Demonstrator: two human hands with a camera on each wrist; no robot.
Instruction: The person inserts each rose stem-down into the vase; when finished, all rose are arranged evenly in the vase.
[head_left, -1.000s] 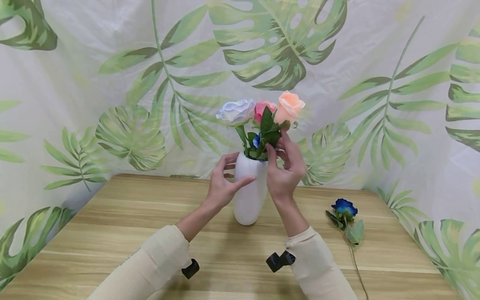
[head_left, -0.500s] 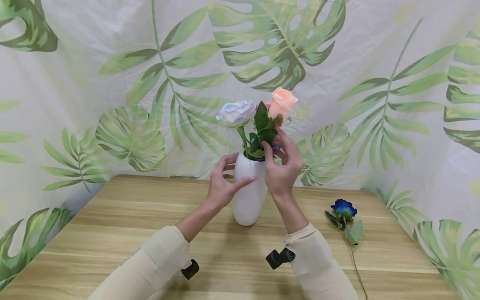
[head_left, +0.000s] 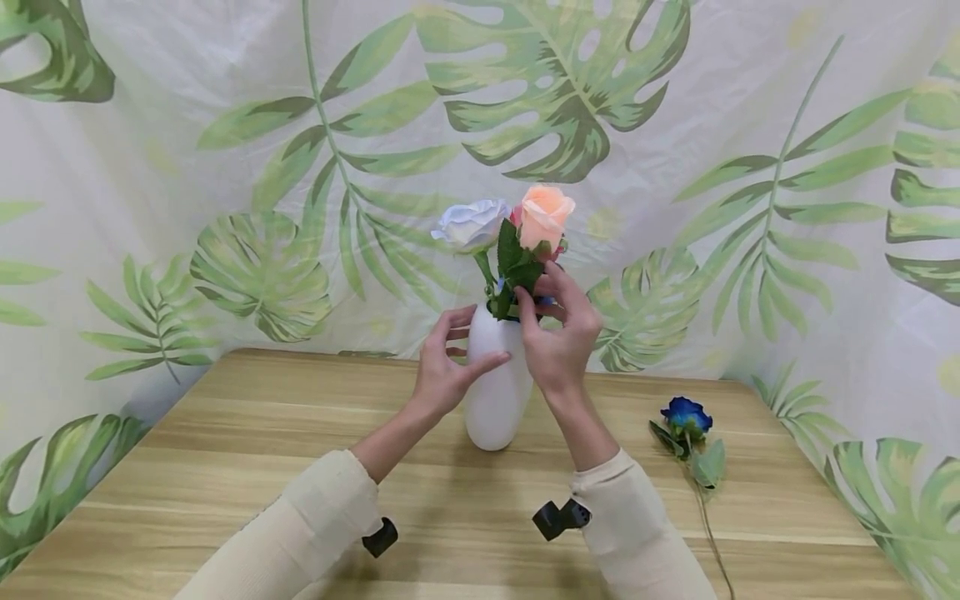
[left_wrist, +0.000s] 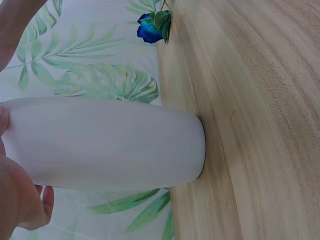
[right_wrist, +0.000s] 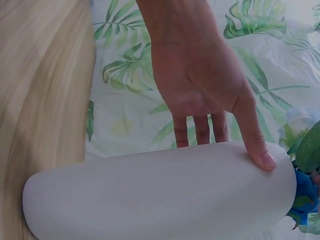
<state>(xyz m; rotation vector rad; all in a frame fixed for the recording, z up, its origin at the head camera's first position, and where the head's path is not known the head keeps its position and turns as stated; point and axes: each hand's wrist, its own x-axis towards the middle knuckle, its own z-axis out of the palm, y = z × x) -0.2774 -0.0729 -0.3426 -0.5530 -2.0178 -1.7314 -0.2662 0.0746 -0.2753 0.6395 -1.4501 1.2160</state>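
A white vase [head_left: 497, 383] stands upright on the wooden table, holding several artificial roses. My left hand [head_left: 448, 362] grips its upper left side, the thumb across the front and the fingers behind; the right wrist view shows this thumb [right_wrist: 260, 155] near the rim. My right hand [head_left: 561, 333] pinches the peach rose [head_left: 547, 215] among its leaves, just under the bloom and above the vase mouth. Beside it a pale lavender rose [head_left: 472, 225] leans left. A pink rose [head_left: 516, 215] is mostly hidden behind the peach one. A blue rose [right_wrist: 306, 192] sits low at the mouth.
Another blue rose [head_left: 686, 415] lies on the right of the table [head_left: 262, 417], its stem toward the front edge. Behind the table hangs a leaf-printed cloth [head_left: 390, 100]. Dark wrist-camera mounts [head_left: 558, 520] stick out below the sleeves.
My right hand has shifted slightly left with the peach rose, which rose a little, then sank lower and now covers most of the pink rose. The left hand and vase have stayed nearly still.
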